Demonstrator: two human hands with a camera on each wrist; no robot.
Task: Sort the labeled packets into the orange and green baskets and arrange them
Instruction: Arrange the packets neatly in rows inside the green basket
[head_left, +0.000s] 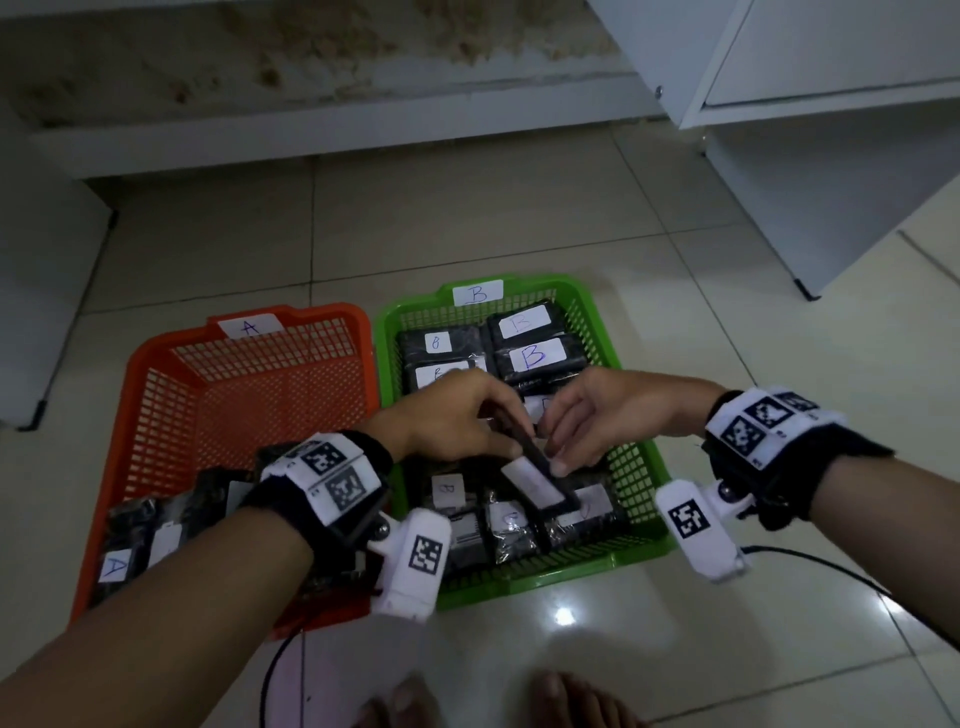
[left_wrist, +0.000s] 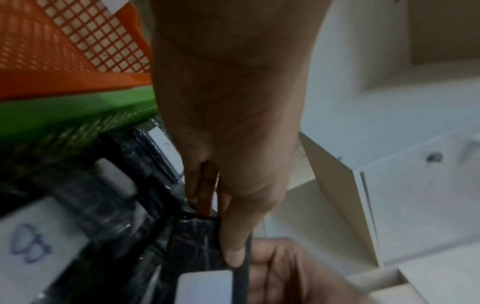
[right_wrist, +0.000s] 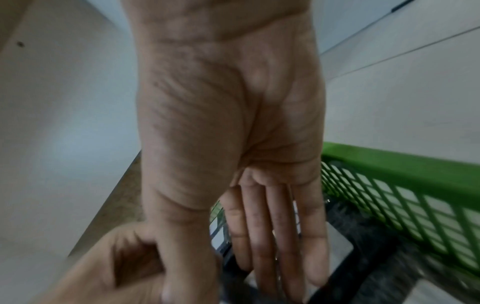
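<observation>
The green basket (head_left: 631, 470) on the tiled floor (head_left: 467, 228), tagged B at its far rim, holds most of the sorted work: B packets (head_left: 535, 358) lie in two neat rows along its far edge, while those at its near edge sit loose and overlapping. The orange basket (head_left: 156, 395), just beside it on the left and tagged A, is far emptier, with a few A packets (head_left: 135, 540) heaped in its near left corner and bare mesh beyond. I judge sorting to be largely done and arranging only half done; the near rows of both baskets need squaring up.

Over the middle of the green basket both hands meet on one tilted packet (head_left: 540, 480), label up. The left hand (head_left: 457, 415) pinches its upper end between thumb and curled fingers; the right hand (head_left: 587, 421) lays near-straight fingers (right_wrist: 262, 236) against its side, steadying rather than grasping.

White cabinets (head_left: 831, 156) stand well apart at the far right. A cable (head_left: 857, 577) trails across the floor by the green basket's near right corner. The loose packets beneath crowd the spot where the held one would settle.
</observation>
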